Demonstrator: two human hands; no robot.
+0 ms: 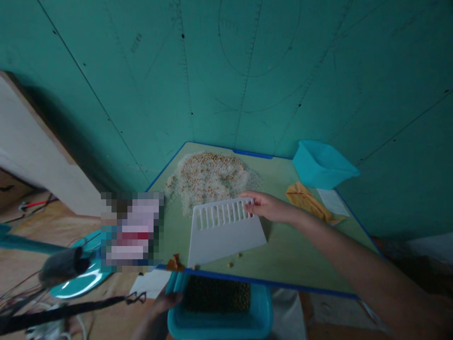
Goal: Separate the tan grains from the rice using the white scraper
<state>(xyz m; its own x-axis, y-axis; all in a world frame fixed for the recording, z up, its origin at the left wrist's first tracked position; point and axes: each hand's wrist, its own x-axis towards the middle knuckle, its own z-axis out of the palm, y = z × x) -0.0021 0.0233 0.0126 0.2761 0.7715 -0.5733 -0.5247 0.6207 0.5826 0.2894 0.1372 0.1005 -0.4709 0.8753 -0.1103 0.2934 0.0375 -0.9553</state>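
Observation:
My right hand (264,205) pinches the top right corner of a white slotted plastic panel (226,241), which stands tilted on the small pale green table. Behind the panel spreads a pile of white grains mixed with tan beans (212,174). A few loose tan beans (230,265) lie near the front edge. Below that edge is a teal plastic tub (219,326) with many small, dark, round pieces inside. At its left side, my left hand (164,304) has its thumb over the rim; the other fingers are hidden.
At the back right stands a turquoise bin (323,165), with a yellow-brown cloth (309,203) before it. A pixelated item (134,231) is at the table's left side. A dark clamp (65,267) and a round teal base (83,283) are farther left. A green wall (226,85) rises behind.

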